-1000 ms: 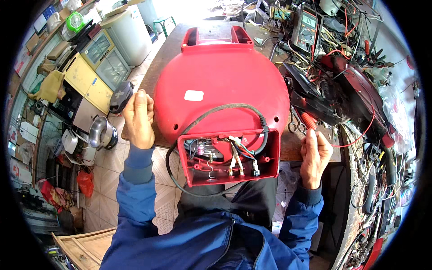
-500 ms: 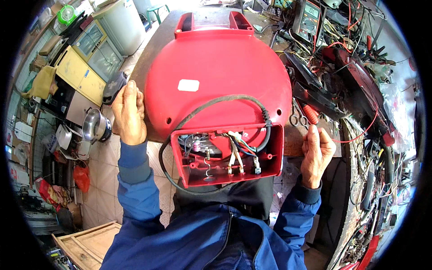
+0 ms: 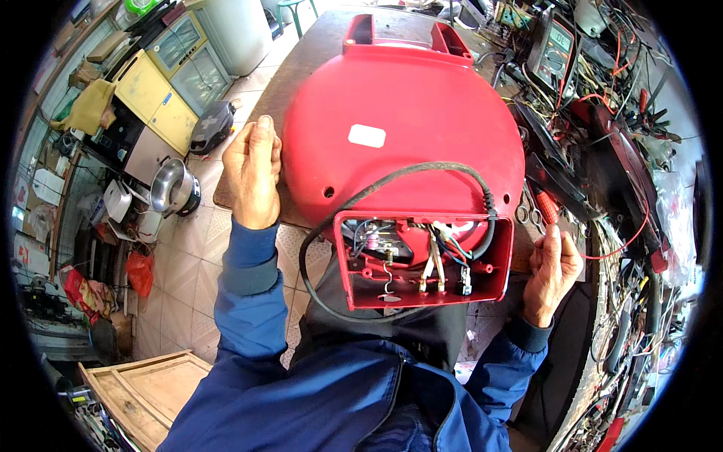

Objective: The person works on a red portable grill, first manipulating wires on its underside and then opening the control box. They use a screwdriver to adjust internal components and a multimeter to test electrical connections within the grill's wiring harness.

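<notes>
Facing the lap: an open red compartment [image 3: 503, 260], with wires [image 3: 430, 267] and connectors exposed, juts past the near edge of the surface [image 3: 301, 75].
Right hand: the right hand [image 3: 555, 271] is curled narrow, thumb against forefinger, near a red handle [image 3: 547, 207] and scissors [image 3: 530, 213]; whether it pinches anything, I cannot tell.
Cord: 1 dark cord [image 3: 433, 166] loops over the compartment and around its left side.
Left hand: the left hand [image 3: 254, 177] is curled narrow just beside the housing; contact or contents, I cannot tell.
Housing: the rounded red housing [image 3: 414, 105] rests on the surface between the 2 hands, 1 white label [image 3: 367, 135] uppermost.
Just changed: housing, surface and meter shift rightward together, probably from a turned viewpoint; the right hand sits slightly closer to the housing. The wiring looks unaltered, so the work seems paused.
Meter: a handheld meter [image 3: 553, 56] stands beyond, among tangled leads.
</notes>
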